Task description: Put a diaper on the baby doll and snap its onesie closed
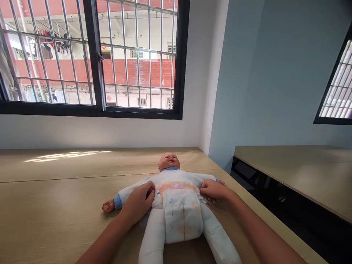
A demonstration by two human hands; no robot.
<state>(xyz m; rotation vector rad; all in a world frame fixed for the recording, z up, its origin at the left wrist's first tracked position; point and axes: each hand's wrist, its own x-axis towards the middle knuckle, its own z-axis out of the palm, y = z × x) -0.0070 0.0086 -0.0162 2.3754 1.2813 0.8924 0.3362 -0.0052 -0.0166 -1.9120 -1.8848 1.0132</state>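
A baby doll [170,162] lies on its back, head away from me, with its arms spread and its soft white legs toward me. It wears a white top with blue cuffs. Around its hips sits a white diaper [183,214] with an orange patterned waistband. My left hand [143,198] is closed at the diaper's left side edge, thumb against the fingers. At the opposite edge, my right hand [213,190] pinches the diaper's side, where a bit of white material shows below the fingers. The fingertips of both hands are partly hidden.
The doll rests on a light wooden table [55,212] set against the wall below a barred window [137,55]. To the right, past a gap, stands another wooden table [302,172] with a dark side. Sunlight patches fall at the back left.
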